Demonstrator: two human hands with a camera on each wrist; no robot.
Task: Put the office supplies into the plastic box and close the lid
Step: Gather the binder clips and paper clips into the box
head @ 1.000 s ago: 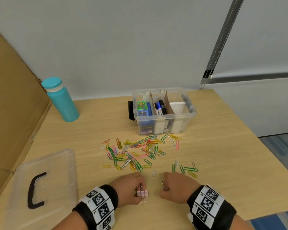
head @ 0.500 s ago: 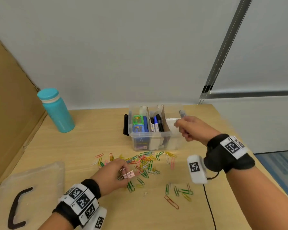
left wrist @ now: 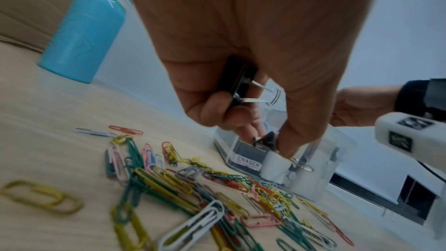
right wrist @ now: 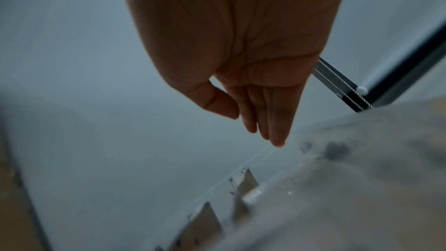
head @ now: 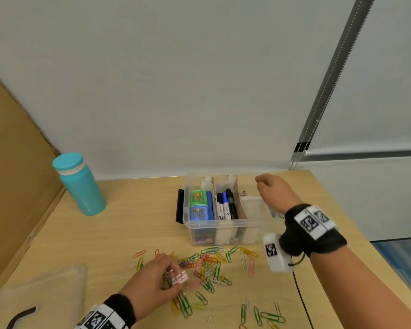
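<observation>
The left hand (head: 152,280) hangs low over the near middle of the table (head: 128,222), its fingers curled round a bunch of binder clips (head: 180,278) — a pink one shows from the head camera, and the left wrist camera shows a black clip (left wrist: 237,81) tucked in the palm with its wire loops sticking out. Under and around that hand the paperclips (head: 211,264) lie scattered in a loose heap, reaching from the front wall of the box (head: 223,227) toward the near edge. The box stands open toward the far edge, touching nothing but the table; cardboard dividers split it, with a green and blue case in the left part, markers (head: 227,205) in the middle, and something white in the right part. The right hand (head: 274,193) is held above the right part of the box — its fingers hang down straight and close together, thumb just beside them, holding nothing as far as the dim right wrist view shows. The lid (head: 45,293), with its black handle, lies flat at the near left corner, well apart from the box. A teal bottle (head: 80,184) stands upright near the far left edge, beside a cardboard sheet (head: 12,174).
</observation>
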